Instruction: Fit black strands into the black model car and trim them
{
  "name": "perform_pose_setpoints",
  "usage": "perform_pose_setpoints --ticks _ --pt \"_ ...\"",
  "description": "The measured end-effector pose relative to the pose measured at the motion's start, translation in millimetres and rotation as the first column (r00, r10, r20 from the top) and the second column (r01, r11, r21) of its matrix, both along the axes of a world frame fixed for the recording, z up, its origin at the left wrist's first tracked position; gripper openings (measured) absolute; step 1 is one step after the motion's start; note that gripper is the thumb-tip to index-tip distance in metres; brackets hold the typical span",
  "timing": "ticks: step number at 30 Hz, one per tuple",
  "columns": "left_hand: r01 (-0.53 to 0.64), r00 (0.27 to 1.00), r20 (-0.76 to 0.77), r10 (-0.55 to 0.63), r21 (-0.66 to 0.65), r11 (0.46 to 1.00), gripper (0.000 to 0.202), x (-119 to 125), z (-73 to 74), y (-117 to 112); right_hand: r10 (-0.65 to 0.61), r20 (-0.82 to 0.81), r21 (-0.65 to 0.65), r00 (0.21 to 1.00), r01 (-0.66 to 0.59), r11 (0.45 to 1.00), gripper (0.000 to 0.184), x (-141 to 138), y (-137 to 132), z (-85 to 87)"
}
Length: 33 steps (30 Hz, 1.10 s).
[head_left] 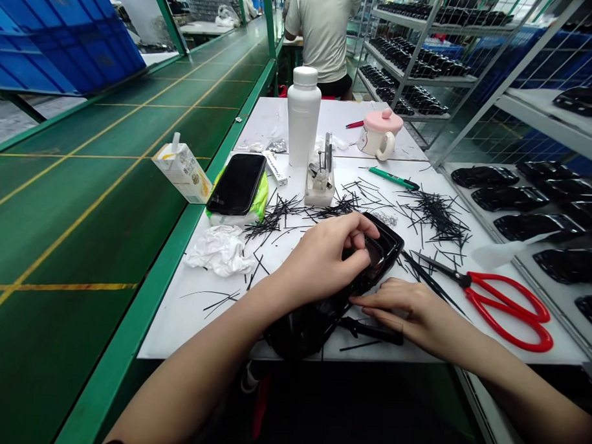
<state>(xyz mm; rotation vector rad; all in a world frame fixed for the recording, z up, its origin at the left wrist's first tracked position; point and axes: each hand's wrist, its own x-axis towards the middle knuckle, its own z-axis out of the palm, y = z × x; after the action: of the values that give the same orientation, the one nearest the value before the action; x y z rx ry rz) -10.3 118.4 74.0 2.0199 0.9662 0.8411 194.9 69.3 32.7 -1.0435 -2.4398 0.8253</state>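
Head view. White worktable (195,315) beside a green conveyor belt (84,176).

The person's left hand (324,255) lies on top of a glossy black housing (385,251), fingers curled, thumb and fingertips drawn close together and pressing into its upper face. Whether anything small sits between those fingertips cannot be told.

The right hand (414,313) lies flat and low, fingers straight and held together, pointing left. Their tips touch the near edge of the housing.

The housing lies at the middle of the table's near side. Its far corner is clear of the hands; its near end runs under the left wrist to the table edge. A thin black strip (370,330) lies on the table just under the right hand's fingers.

Red-handled scissors (511,314) lie just right of the right hand, blades pointing toward the housing. Loose black strips (437,214) are scattered across the table beyond the hands, thickest on the right.

Further back:
- a white bottle (303,115), upright
- a small white box (320,184) holding metal tools
- a pink-lidded mug (379,131)
- a green pen (392,179)

On the left:
- a phone (236,183), face up on a yellow-green cloth
- a drink carton (181,169), on the belt's edge
- a crumpled tissue (220,248)

On the right, a wire rack carries rows of black parts (510,200). Another person (325,29) stands at the far end, back turned.
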Motion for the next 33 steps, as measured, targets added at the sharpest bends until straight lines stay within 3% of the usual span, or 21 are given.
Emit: perform_pose_setpoints --ticks 8,13,16,19,23,28,33 --pt "0.002 0.999 -0.049 -0.001 0.005 1.0 0.02 0.8 0.8 -1.2 0.005 0.041 -0.055 0.999 -0.003 0.999 0.03 -2.7 2.9 2.4" --pt "0.011 0.997 -0.08 -0.011 0.006 1.0 0.021 0.8 0.8 -2.4 -0.066 -0.015 -0.27 0.998 0.06 0.961 0.03 -4.7 2.4 3.8" --pt "0.048 0.993 -0.109 -0.048 -0.003 0.999 0.021 0.5 2.0 -3.8 -0.124 -0.073 -0.487 0.99 0.074 0.87 0.03 -1.3 4.5 2.4" --pt "0.116 0.984 -0.131 -0.117 -0.014 0.993 0.02 0.6 5.1 -5.4 -0.145 -0.172 -0.688 0.974 -0.013 0.726 0.033 6.7 9.2 1.0" --pt "0.237 0.96 -0.15 -0.235 -0.005 0.972 0.021 0.6 10.1 -8.1 -0.197 -0.301 -0.812 0.933 -0.142 0.566 0.035 19.2 15.1 -1.2" --pt "0.335 0.924 -0.184 -0.335 -0.036 0.942 0.027 -0.2 12.0 -10.0 -0.339 -0.402 -0.854 0.851 -0.214 0.475 0.033 27.6 15.5 -8.8" --pt "0.35 0.919 -0.169 -0.356 -0.066 0.934 0.028 0.0 12.1 -9.5 -0.441 -0.45 -0.862 0.776 -0.249 0.441 0.028 29.4 14.6 -17.3"
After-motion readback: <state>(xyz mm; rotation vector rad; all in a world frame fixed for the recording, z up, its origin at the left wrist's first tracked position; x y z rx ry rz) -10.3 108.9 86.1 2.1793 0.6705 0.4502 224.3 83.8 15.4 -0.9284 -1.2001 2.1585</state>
